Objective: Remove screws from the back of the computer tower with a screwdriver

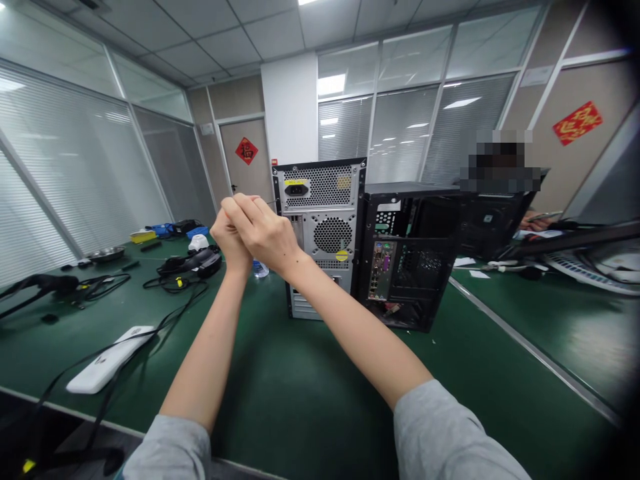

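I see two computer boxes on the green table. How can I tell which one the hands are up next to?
Find the long green table and the two computer cases standing back-to-camera in its middle. The left hand and right hand are clasped together, raised by the left case. That one has a silver perforated rear panel with a round fan grille, while its neighbour, the black case, stands open and looks hollow.

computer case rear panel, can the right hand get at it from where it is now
Probably yes. The right hand, clasped with the left hand, is raised just in front of the computer case, and nothing shows between them.
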